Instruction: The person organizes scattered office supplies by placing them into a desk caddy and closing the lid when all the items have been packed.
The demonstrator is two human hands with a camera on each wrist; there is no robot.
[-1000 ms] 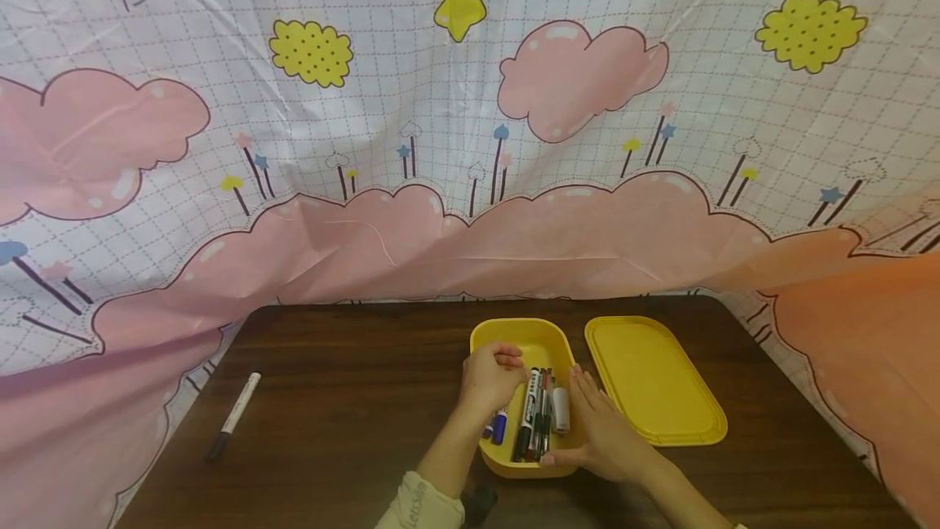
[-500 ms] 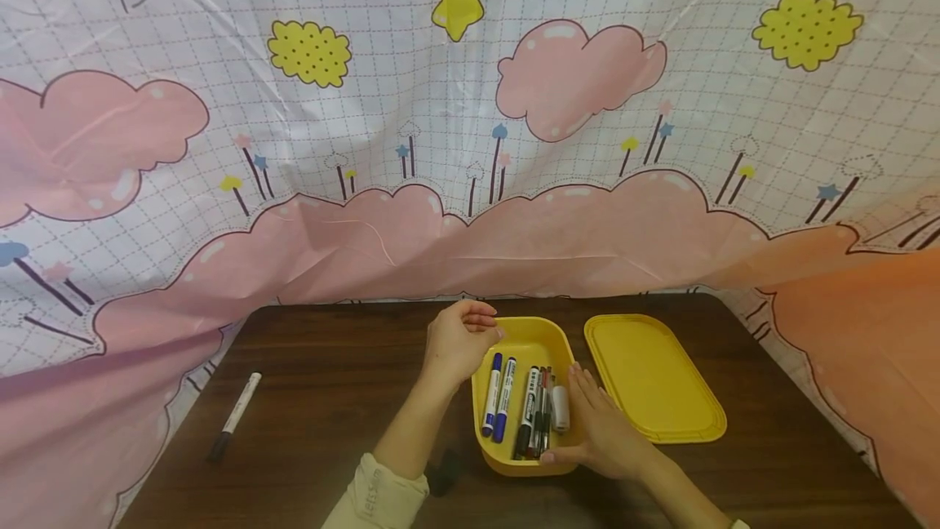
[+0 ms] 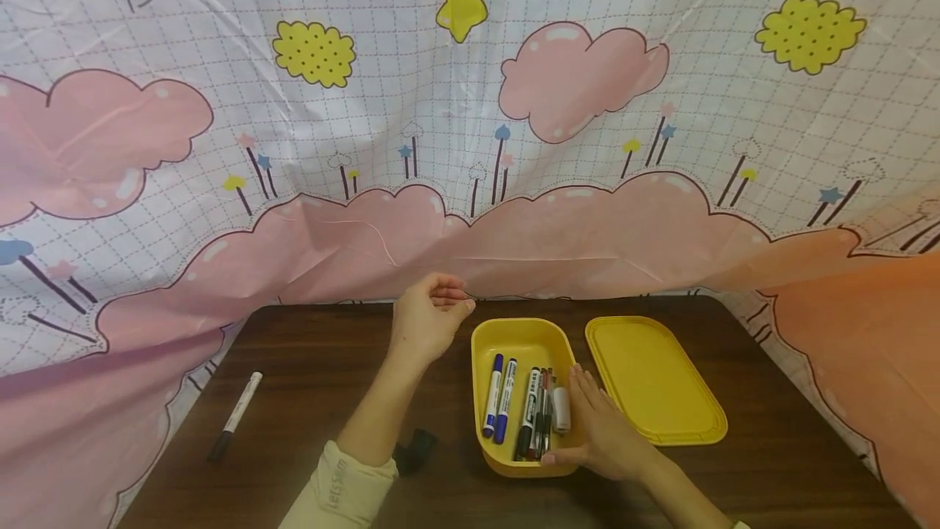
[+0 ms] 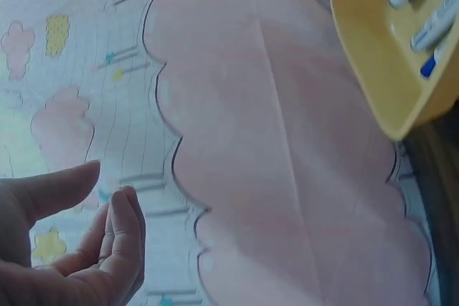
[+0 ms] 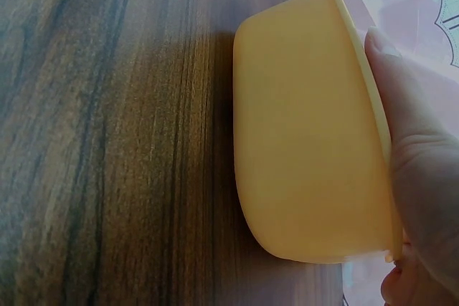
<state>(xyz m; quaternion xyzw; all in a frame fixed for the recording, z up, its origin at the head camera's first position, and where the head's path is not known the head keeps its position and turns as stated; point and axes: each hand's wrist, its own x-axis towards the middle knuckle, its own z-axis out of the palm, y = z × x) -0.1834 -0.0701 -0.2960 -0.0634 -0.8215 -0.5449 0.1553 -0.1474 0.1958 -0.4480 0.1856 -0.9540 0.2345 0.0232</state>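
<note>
A yellow plastic box (image 3: 523, 331) stands on the table. Two white markers with blue caps (image 3: 498, 402) lie along its left side. Beside them are a white and black marker (image 3: 528, 415), several slim dark pens (image 3: 544, 419) and a small whitish object (image 3: 561, 409). My left hand (image 3: 426, 321) is raised to the left of the box's far end; in the left wrist view its thumb and fingers stand apart with nothing between them. My right hand (image 3: 605, 435) rests on the box's right rim with straight fingers, the thumb (image 5: 401, 98) lying along the near rim.
A flat yellow lid (image 3: 655, 378) lies to the right of the box. Far left on the dark wood table (image 3: 330, 398) is a white marker with a black cap (image 3: 235, 415). A patterned pink and white cloth (image 3: 441, 243) hangs behind the table's back edge.
My left hand has moved from over the box to the left and away, uncovering the two blue-capped markers inside. The right hand has stayed on the rim.
</note>
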